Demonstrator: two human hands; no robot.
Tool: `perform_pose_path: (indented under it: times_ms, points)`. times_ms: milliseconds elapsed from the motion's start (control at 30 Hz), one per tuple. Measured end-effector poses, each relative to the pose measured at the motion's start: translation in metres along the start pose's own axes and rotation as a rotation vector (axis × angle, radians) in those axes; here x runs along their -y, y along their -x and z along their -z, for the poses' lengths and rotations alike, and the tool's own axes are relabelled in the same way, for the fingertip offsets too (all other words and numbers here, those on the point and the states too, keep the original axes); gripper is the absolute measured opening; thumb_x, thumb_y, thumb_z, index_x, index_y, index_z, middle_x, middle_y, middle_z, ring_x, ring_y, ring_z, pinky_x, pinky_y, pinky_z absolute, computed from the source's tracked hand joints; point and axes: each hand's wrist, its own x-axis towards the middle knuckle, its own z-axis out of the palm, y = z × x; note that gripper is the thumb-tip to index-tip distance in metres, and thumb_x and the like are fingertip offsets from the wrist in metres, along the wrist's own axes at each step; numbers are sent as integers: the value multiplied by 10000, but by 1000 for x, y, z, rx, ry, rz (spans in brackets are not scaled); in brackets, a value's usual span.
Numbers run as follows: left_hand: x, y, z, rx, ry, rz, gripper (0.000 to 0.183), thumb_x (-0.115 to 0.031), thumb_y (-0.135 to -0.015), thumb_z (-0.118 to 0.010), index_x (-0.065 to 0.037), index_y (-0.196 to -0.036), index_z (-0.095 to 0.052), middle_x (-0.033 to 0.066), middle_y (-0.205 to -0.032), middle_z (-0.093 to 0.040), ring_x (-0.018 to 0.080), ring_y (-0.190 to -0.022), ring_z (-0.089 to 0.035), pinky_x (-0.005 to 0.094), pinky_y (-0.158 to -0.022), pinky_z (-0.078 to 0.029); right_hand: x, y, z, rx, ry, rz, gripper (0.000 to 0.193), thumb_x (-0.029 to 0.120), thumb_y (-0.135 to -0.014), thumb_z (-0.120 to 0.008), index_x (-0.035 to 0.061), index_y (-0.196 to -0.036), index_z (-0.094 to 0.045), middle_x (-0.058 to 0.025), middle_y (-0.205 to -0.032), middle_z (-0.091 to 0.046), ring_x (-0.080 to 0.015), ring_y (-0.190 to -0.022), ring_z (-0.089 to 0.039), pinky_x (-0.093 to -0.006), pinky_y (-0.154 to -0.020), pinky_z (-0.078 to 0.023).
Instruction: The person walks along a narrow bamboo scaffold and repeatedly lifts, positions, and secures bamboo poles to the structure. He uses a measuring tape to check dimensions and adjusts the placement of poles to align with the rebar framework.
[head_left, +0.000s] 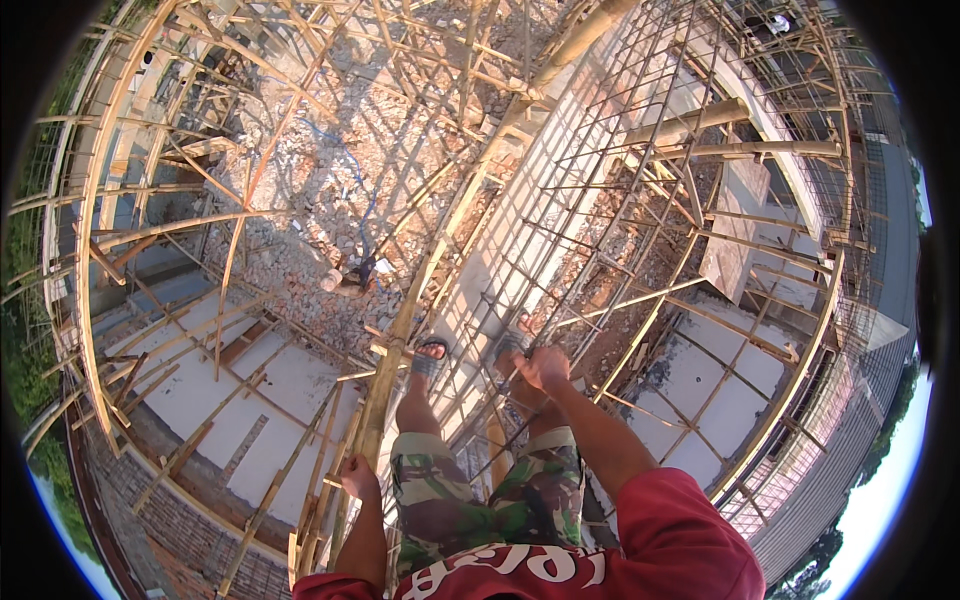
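Head view, left to right: rubble (pixel 300 160) is lying beyond the poles. Left hand (pixel 358 477) is resting curled beside the thick bamboo pole (pixel 380 400); cannot tell whether it is gripping anything. Pale strip (pixel 500 255) is running obliquely, up and rightward, roughly alongside that pole, offering a narrow lane under the feet. Right hand (pixel 545 368) is resting narrow and curled at the near end of the rebar lattice (pixel 600 185); bar inside the fist, cannot tell. Lattice is stretching up-right from this nearer hand, crossbars crowding the lane's right edge.

What looks like a blue hose (pixel 358 174) crosses the rubble (pixel 292 180).
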Motion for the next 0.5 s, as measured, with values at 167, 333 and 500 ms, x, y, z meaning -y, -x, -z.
perform_pose_path:
  times_ms: [167,333,500]
  points:
    - [4,-3,-10,-38,-52,35,314,-367,-810,-630,-114,-916,-783,136,-858,-741,360,-790,-703,477,-751,-548,-16,-3,11,113,-27,86,666,612,-905,-510,-6,-1051,-709,-260,-1107,-683,-409,-1083,-646,-476,-946,-506]
    - [18,-5,-8,-99,-75,96,316,-375,-800,-620,-127,-922,-775,148,-882,-741,381,-812,-697,504,-776,-544,0,12,125,-434,-441,231,400,401,-886,-664,48,-1073,-654,-230,-1111,-663,-399,-1100,-623,-500,-949,-482]
    - [-3,-3,-6,-56,-105,145,398,-376,-807,-595,-63,-995,-753,183,-959,-738,394,-907,-689,502,-836,-521,-64,-82,179,-997,-396,101,635,428,-850,-701,-38,-1245,-525,-254,-1103,-635,-447,-1025,-619,-493,-925,-490]
